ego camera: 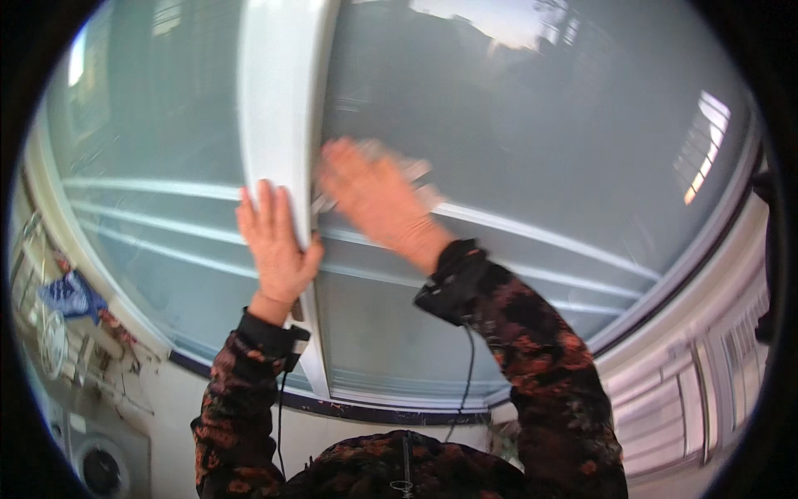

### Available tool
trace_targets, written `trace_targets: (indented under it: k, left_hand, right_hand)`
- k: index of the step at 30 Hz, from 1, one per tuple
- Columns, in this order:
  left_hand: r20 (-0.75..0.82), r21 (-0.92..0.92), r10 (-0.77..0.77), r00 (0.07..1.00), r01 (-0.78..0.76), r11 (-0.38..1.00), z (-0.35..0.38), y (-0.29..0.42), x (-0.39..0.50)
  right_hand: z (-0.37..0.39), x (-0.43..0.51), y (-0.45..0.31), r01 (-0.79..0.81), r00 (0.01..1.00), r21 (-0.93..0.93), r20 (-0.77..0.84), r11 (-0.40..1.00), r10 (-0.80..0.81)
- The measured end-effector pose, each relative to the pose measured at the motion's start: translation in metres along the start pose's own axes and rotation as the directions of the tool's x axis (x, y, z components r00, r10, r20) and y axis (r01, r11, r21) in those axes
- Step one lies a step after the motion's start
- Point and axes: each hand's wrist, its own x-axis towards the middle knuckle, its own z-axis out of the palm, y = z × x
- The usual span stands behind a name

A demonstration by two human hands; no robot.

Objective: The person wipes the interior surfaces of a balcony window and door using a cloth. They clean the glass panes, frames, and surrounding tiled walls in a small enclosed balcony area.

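My left hand (273,249) lies flat against the white frame (277,100) of a sliding glass door, fingers pointing up and thumb spread over the frame's right edge. To its right, my right hand (374,196) is blurred. It presses a pale cloth or wipe (419,169) on the right frosted glass panel (499,137), close to the frame. Most of the cloth is hidden under the palm and fingers. Several white horizontal bars (530,231) cross this panel beneath and beside the right hand. Similar bars run over the left glass panel (156,112).
A dark sill strip (399,411) runs below the door. A front-loading washing machine (103,465) stands at the lower left, below a rack with a blue cloth (73,296). Cables (469,368) hang from both sleeves. A pale slatted structure (667,405) is at the lower right.
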Motion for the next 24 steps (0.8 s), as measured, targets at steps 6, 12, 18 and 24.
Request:
trace_targets:
  k: [6, 12, 18, 24]
  left_hand:
    - [-0.068, 0.059, -0.018, 0.998, 0.022, 0.998, -0.005, -0.021, -0.003]
    - [-0.069, 0.144, -0.006, 0.998, 0.015, 0.989, -0.002, -0.04, -0.006]
    - [-0.113, 0.166, -0.068, 0.991, 0.086, 0.982, 0.01, -0.038, -0.017]
    - [-0.14, 0.185, -0.148, 0.979, 0.173, 0.967, 0.012, -0.039, -0.022]
  right_hand:
    - [0.038, -0.059, -0.07, 0.157, 0.982, 0.121, 0.09, 0.98, -0.168]
    - [0.002, -0.096, -0.012, -0.081, 0.996, 0.067, 0.037, 0.994, 0.078]
    - [-0.051, -0.194, 0.085, -0.563, 0.826, -0.129, -0.097, 0.816, 0.555]
    - [-0.091, -0.317, 0.179, -0.798, 0.557, -0.089, -0.488, 0.596, 0.672]
